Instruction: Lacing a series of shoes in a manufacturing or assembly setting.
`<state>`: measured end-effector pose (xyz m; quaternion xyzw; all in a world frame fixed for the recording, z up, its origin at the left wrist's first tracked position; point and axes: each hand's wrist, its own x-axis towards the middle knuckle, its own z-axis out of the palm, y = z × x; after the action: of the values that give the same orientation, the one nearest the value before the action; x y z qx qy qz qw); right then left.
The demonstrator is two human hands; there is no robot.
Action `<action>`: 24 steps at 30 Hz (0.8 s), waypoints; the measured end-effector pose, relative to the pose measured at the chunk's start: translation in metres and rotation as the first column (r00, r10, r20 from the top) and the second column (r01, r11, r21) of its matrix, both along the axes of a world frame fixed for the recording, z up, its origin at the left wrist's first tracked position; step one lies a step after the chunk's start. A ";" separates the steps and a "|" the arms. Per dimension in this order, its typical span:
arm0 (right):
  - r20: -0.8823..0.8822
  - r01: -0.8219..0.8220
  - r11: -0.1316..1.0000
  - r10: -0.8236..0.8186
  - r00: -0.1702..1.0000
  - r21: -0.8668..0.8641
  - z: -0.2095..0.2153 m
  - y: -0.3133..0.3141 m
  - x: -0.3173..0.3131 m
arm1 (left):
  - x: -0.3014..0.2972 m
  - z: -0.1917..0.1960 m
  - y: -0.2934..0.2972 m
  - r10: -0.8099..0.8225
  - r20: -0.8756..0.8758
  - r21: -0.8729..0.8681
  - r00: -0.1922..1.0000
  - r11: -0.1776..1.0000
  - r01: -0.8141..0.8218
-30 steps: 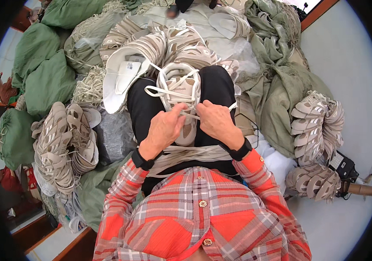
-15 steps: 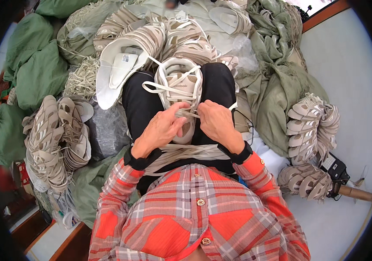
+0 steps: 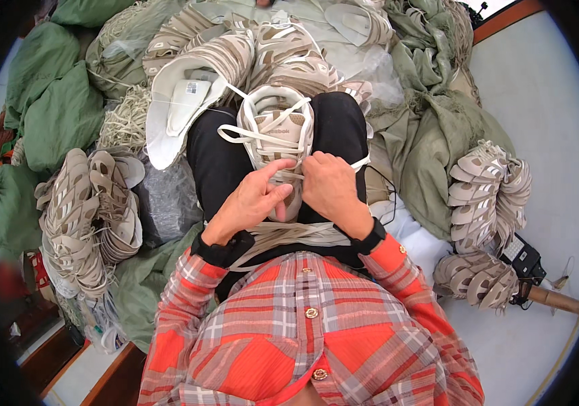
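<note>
Between my knees a beige and white sneaker upper is held, its toe toward me. A white shoelace crosses its front and loops out to the left. My left hand lies on the shoe's left side near the toe, index finger stretched to the lower lacing and thumb apart. Opposite it, my right hand is closed in a pinch on the shoelace at the lower right eyelets. The lace end within those fingers is hidden. A bundle of loose laces lies across my lap.
Stacked shoe uppers lie beyond my knees, with more bundles at the left and right. Green sacks sit at far left. A dark device with keys is by a wooden pole at right.
My right hand has shifted slightly left and up, closer to the lacing. My left thumb and index finger have spread a little wider. The shoe stays between my knees.
</note>
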<state>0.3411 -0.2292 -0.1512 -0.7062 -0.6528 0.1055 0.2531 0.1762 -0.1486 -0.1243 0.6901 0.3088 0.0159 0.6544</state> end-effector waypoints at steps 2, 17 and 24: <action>0.048 0.002 0.998 -0.005 0.999 0.055 -0.001 0.000 -0.003 | 0.001 -0.001 0.002 0.048 0.012 -0.344 0.999 0.938 -0.041; -0.181 0.142 0.981 -0.165 0.970 -0.130 -0.007 -0.009 -0.001 | 0.030 0.009 0.048 -0.288 -0.155 0.364 0.945 0.873 0.326; -0.017 0.137 0.988 -0.139 0.990 -0.072 -0.004 -0.005 -0.018 | 0.030 -0.011 0.044 -0.313 -0.110 0.797 0.943 0.540 0.272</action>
<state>0.3226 -0.2337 -0.1553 -0.7569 -0.5954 0.1186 0.2420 0.2062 -0.1045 -0.1352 0.9508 0.1336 0.0595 0.2732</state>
